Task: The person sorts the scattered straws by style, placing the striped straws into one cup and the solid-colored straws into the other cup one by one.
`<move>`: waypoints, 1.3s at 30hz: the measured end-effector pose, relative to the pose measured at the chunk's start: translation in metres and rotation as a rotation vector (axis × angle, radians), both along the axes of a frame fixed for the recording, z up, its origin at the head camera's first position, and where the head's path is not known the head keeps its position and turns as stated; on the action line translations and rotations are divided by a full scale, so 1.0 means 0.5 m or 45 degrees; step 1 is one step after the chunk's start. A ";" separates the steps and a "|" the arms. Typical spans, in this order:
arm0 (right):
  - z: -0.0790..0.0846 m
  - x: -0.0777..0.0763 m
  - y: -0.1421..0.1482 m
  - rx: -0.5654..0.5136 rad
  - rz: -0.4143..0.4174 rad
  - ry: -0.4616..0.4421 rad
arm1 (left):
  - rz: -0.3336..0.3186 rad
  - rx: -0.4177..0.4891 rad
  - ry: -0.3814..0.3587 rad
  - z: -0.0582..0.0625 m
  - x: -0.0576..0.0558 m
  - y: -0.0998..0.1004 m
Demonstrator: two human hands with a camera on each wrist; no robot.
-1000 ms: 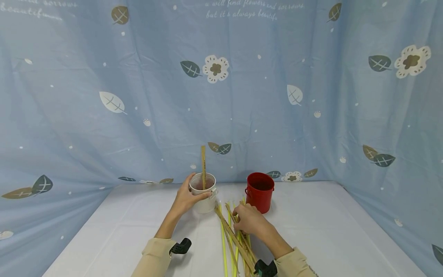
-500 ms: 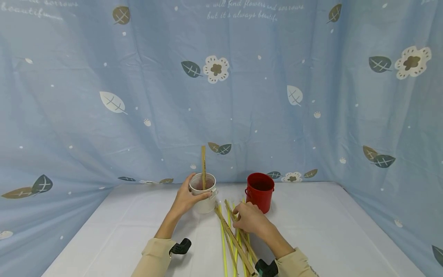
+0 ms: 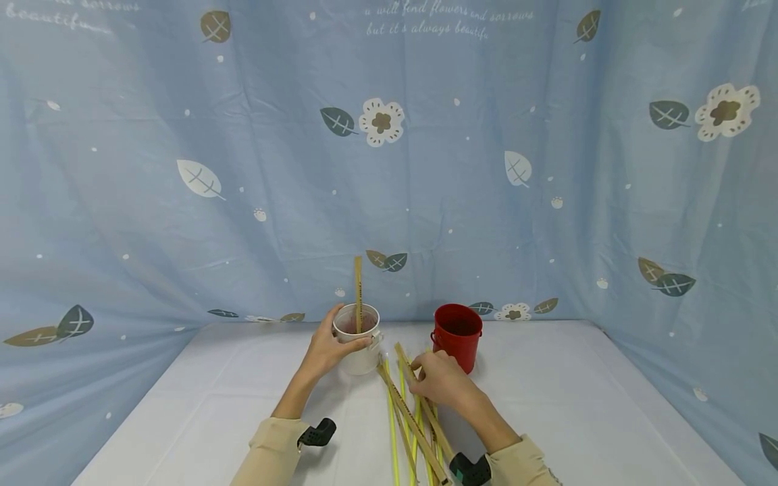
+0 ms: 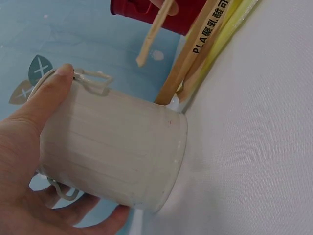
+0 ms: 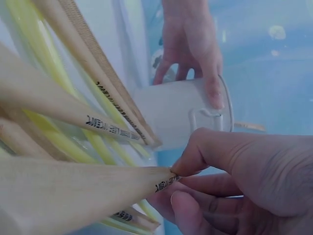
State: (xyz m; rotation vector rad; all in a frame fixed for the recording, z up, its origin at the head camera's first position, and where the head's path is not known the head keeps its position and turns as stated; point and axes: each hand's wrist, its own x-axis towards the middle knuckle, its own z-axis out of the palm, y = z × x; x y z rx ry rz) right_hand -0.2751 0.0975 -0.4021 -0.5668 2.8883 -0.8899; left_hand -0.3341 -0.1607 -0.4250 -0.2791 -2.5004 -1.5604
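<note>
My left hand (image 3: 325, 347) grips a small white bucket (image 3: 360, 361) by its side, thumb near the rim. One straw in a brown paper wrapper (image 3: 358, 290) stands upright in that bucket. My right hand (image 3: 446, 383) pinches another brown paper-wrapped straw (image 5: 98, 191) between thumb and fingers, over a loose pile. In the left wrist view, the far tip of this held straw (image 4: 155, 34) points toward the white bucket. Printed brown wrapped straws (image 3: 408, 413) and yellow straws (image 3: 392, 425) make up the pile, partly hidden by my right hand.
A red bucket (image 3: 460, 347) with side handles stands just beyond my right hand. The white-covered table (image 3: 577, 405) reaches back to a blue patterned curtain (image 3: 273, 135). Black wrist cameras sit on both wrists.
My right hand has shifted slightly up and away, and the held straw's far end has risen from the pile. The left hand and white bucket have stayed still.
</note>
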 end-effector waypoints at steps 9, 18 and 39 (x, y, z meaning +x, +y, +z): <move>0.006 -0.003 0.007 -0.113 0.024 0.001 | -0.003 0.007 -0.024 0.019 0.017 0.007; 0.016 -0.005 0.003 -0.187 -0.019 0.087 | -0.012 0.028 -0.018 0.023 0.021 0.005; 0.036 -0.025 -0.002 -0.311 -0.131 0.379 | 0.019 -0.016 0.020 0.000 0.001 0.002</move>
